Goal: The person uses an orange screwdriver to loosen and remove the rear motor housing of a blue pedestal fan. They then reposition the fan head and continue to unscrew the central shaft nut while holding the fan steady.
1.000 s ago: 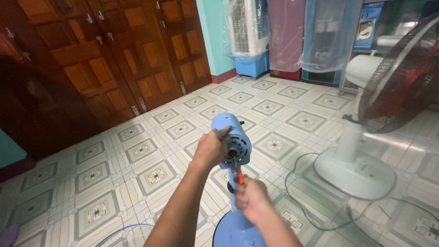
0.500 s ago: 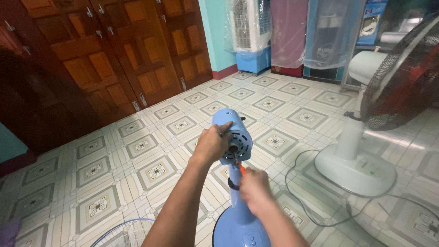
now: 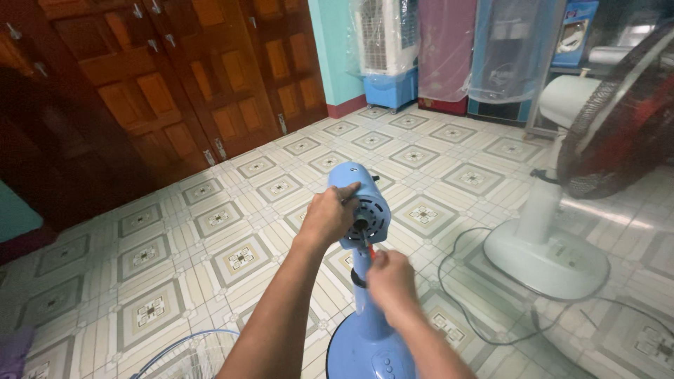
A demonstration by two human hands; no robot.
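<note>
A blue stand fan without its guard or blades stands on the tiled floor in front of me; its motor head (image 3: 361,203) tops a blue pole above a round blue base (image 3: 365,351). My left hand (image 3: 326,214) grips the left side of the motor head. My right hand (image 3: 390,281) is closed around a screwdriver with a red-orange handle (image 3: 371,254), its tip pointing up at the underside of the motor head.
A white stand fan (image 3: 554,238) with a dark wire guard stands at the right, its black cable (image 3: 456,281) looping across the floor. A loose blue wire guard (image 3: 175,354) lies at the bottom left. Wooden doors (image 3: 175,84) line the left wall; plastic-wrapped appliances (image 3: 449,49) stand at the back.
My right hand has shifted slightly up and left under the motor head with the screwdriver. My left hand keeps its hold on the head.
</note>
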